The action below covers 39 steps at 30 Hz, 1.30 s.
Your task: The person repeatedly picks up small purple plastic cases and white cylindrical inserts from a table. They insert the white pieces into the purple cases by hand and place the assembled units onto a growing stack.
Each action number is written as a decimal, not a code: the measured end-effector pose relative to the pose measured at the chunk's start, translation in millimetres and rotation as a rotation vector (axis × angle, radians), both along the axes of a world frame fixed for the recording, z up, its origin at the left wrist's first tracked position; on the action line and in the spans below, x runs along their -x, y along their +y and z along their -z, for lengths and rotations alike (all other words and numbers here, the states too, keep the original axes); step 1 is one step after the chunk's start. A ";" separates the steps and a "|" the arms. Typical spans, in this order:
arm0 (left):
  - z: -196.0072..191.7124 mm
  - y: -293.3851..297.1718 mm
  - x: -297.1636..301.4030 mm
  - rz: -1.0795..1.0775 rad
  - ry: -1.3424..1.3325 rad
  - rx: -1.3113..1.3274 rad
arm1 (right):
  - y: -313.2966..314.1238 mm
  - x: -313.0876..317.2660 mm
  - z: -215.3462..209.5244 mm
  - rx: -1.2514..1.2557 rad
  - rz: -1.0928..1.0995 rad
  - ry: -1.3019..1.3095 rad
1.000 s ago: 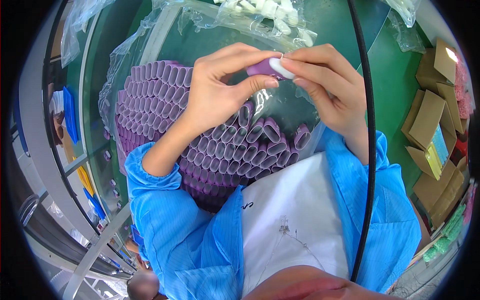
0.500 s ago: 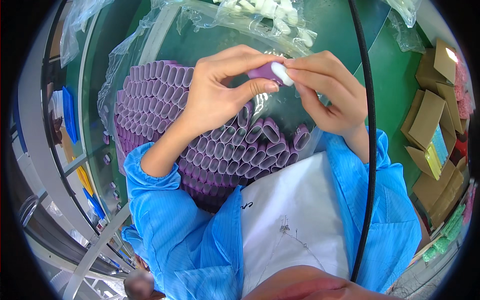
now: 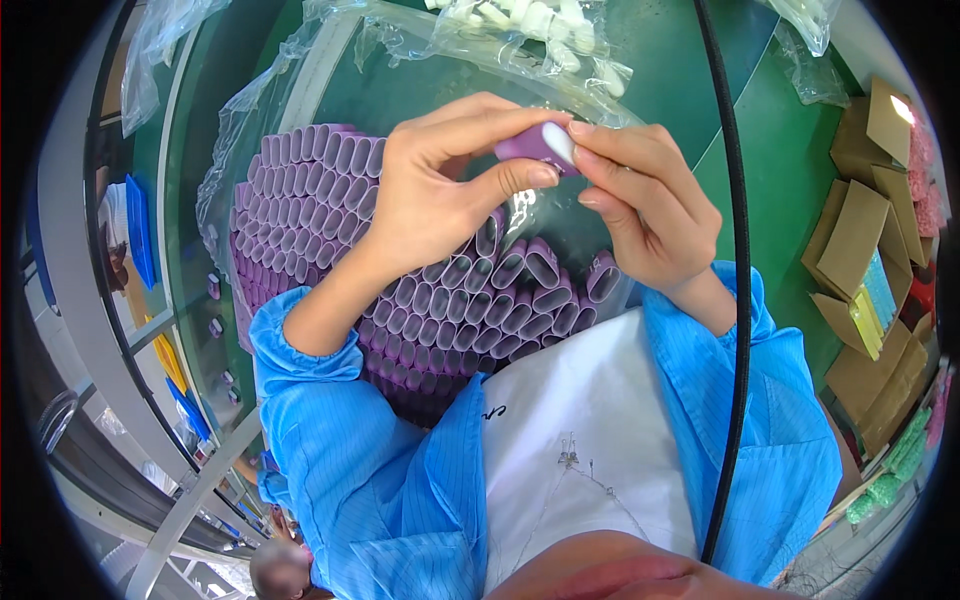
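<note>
Between the thumb and fingers of my left hand is a purple oval tube, held tilted above the bench. A smooth white cap sits at the tube's right end; how deep it goes in is hidden. My right hand is closed with its fingertips against the cap, and its thumb hangs a little lower, apart from the tube. Below my hands, many similar purple tubes stand packed in rows, their oval openings facing up. Several tubes at the right of the pack lean over.
Loose white pieces lie on clear plastic film at the far side of the green bench. A black cable hangs down in front at right. Open cardboard boxes stand at right. A conveyor belt with small pieces runs at left.
My right hand has shifted slightly left and its thumb has dropped away from the cap. Less of the white cap stands out from the tube. My left hand holds the tube nearly still.
</note>
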<state>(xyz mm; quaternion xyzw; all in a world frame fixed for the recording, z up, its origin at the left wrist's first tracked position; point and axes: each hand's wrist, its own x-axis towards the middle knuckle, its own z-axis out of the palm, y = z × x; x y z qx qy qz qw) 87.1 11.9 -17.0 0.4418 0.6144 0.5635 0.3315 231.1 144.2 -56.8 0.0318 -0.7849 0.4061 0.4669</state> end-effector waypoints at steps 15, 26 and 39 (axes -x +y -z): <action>-44.9 -159.4 240.3 -0.855 0.561 0.336 | 63.3 2.9 0.1 0.081 0.418 -0.300; 22.8 -263.0 289.8 -0.696 1.652 1.272 | 68.2 24.2 30.4 -0.242 0.294 -0.584; -30.8 -14.0 -4.6 0.351 1.135 0.553 | 57.1 28.3 7.3 -0.169 0.363 -0.619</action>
